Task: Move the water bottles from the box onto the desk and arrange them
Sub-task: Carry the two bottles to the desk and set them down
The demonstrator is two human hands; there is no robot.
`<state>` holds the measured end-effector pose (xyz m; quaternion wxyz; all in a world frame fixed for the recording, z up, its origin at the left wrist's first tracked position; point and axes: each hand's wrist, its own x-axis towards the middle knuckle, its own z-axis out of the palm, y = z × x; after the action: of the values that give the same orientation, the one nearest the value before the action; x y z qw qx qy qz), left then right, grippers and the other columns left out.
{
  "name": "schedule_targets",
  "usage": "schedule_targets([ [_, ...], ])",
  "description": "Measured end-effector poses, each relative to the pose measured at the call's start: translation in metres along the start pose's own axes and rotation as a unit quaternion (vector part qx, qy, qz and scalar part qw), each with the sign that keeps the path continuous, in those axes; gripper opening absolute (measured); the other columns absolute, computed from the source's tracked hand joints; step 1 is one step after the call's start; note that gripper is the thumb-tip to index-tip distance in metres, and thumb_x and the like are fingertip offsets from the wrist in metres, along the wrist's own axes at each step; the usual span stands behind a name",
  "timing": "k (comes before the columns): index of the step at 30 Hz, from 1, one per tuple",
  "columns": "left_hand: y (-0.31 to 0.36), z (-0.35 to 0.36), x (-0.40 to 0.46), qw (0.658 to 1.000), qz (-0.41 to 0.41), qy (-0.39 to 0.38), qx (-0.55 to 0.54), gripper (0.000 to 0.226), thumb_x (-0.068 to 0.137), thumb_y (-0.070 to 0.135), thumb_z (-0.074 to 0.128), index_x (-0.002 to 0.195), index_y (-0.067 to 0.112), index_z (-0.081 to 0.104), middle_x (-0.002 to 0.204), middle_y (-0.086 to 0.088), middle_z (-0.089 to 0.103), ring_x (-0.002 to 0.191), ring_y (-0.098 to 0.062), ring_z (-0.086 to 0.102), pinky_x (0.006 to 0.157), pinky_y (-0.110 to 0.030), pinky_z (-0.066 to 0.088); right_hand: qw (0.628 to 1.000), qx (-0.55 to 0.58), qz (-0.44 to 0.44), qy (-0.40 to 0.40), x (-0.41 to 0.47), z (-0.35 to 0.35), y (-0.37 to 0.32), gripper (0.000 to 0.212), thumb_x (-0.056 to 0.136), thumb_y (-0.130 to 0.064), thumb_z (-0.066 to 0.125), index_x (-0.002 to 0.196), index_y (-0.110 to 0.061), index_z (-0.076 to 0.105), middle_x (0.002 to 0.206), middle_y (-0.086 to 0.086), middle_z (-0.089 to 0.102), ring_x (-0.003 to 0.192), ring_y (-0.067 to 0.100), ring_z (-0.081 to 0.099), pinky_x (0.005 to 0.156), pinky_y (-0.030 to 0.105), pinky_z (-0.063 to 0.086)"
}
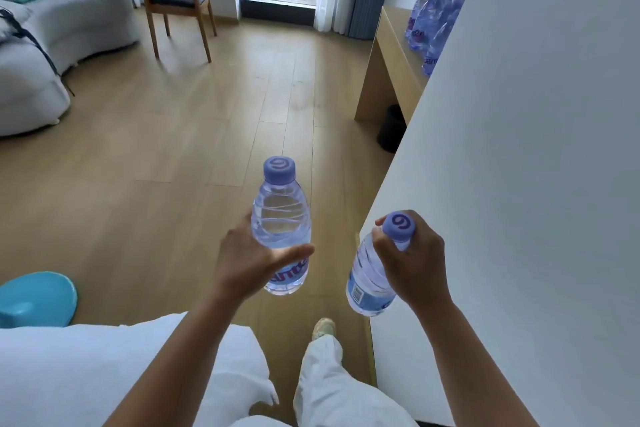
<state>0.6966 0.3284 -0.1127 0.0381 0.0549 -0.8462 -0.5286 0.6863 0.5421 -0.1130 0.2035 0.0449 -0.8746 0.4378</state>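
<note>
Bottle (281, 218) gripped in left hand (242, 262), another (369, 279) by right hand (414, 262); desk (389, 55) bottles (434, 21) half-hidden behind wall (526, 149)

Little I can read from here: cap marks and partial labels.

Both purple caps, on the bottle in my left hand (281, 229) and the bottle in my right hand (372, 274), carry a swirl like a "6" or "9". The left bottle's label shows upside-down purple letters I can't make out; the right one's shows a barcode (356, 295). Labels on the bottles on the counter (433, 21) are too blurred.
</note>
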Motion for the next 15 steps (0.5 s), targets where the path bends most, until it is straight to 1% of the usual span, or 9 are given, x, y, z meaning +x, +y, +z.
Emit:
schedule_targets([
  [4,-0.002,0.016,0.088,1.0,-0.003,0.0,0.0,0.059,0.045,0.051,0.078,0.099,0.034,0.062,0.092,0.015,0.068,0.088,-0.009,0.066,0.083,-0.029,0.052,1.0,0.008,0.012,-0.002,0.074,0.032,0.03,0.021,0.074,-0.032,0.057,0.084,-0.014,0.058,0.075,-0.004,0.062,0.064,0.006,0.057,0.064,0.001,0.043],
  [6,0.003,0.026,0.136,1.0,0.0,0.004,-0.009,0.054,0.044,0.05,0.079,0.093,0.04,0.059,0.089,0.022,0.067,0.087,-0.001,0.065,0.078,-0.02,0.049,1.0,0.012,0.015,0.0,0.118,0.045,0.044,0.019,0.074,-0.033,0.056,0.084,-0.016,0.057,0.075,-0.004,0.061,0.064,0.005,0.057,0.064,-0.001,0.042],
  [8,0.01,0.038,0.186,1.0,0.0,0.003,-0.017,0.053,0.044,0.048,0.08,0.092,0.043,0.058,0.088,0.024,0.067,0.086,0.005,0.063,0.076,-0.016,0.048,1.0,0.018,0.015,0.006,0.167,0.056,0.058,0.019,0.074,-0.033,0.055,0.084,-0.017,0.055,0.074,-0.005,0.06,0.064,0.005,0.056,0.064,-0.002,0.041],
  [12,0.027,0.06,0.274,0.999,-0.005,0.0,-0.032,0.057,0.042,0.046,0.081,0.096,0.039,0.062,0.087,0.026,0.069,0.082,0.009,0.064,0.075,-0.015,0.048,0.999,0.026,0.004,0.025,0.26,0.07,0.08,0.019,0.074,-0.031,0.056,0.083,-0.014,0.055,0.074,-0.003,0.058,0.062,0.003,0.054,0.064,-0.003,0.04],
  [15,0.035,0.073,0.331,0.999,-0.002,-0.012,-0.038,0.062,0.046,0.043,0.087,0.103,0.035,0.063,0.09,0.022,0.07,0.083,0.008,0.064,0.079,-0.019,0.05,0.999,0.03,0.002,0.033,0.319,0.081,0.097,0.031,0.075,-0.032,0.056,0.089,-0.004,0.06,0.079,-0.003,0.058,0.065,0.002,0.053,0.067,-0.005,0.039],
])
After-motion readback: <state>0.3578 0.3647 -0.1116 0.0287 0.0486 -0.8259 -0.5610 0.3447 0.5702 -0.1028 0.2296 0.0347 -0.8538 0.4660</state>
